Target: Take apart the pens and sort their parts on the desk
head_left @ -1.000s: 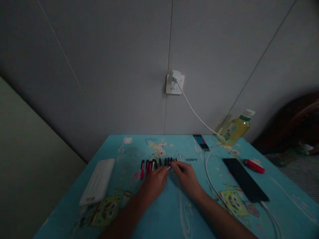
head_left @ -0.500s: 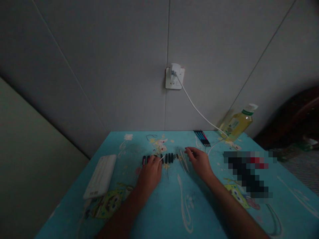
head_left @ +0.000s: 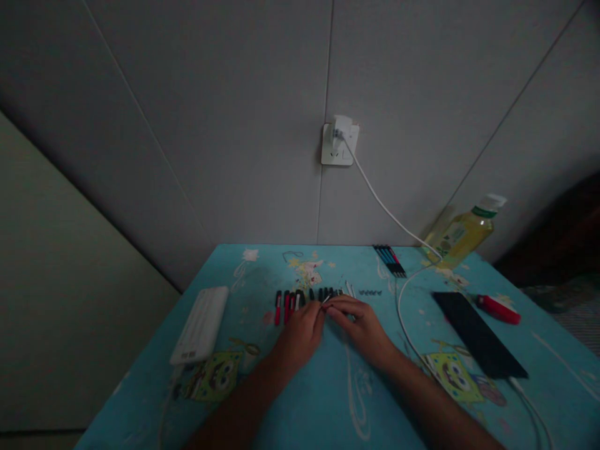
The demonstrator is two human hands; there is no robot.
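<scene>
My left hand [head_left: 302, 330] is closed over the front of the row, pinching a thin pale stick that looks like a pen refill [head_left: 327, 299]. My right hand [head_left: 363, 326] meets it from the right, fingertips pressed together at the lower end of that stick; whatever they grip is too small to make out. Just beyond the hands lie red pen barrels [head_left: 278, 310] and black pen caps [head_left: 312, 294], partly covered by my fingers. Thin white refills [head_left: 349, 288] lie behind my right hand. To their right is a row of small dark pieces [head_left: 370, 292].
A white power bank [head_left: 200, 325] lies at left. Several blue and red-marked pens [head_left: 390, 260] lie at the back, beside a bottle of yellow liquid [head_left: 464, 236]. At right are a dark phone-like slab [head_left: 480, 334], a red object [head_left: 499, 309] and a white cable [head_left: 400, 306].
My right hand has moved left and toward me, away from the white refills, and now meets my left hand. The view has shifted slightly left.
</scene>
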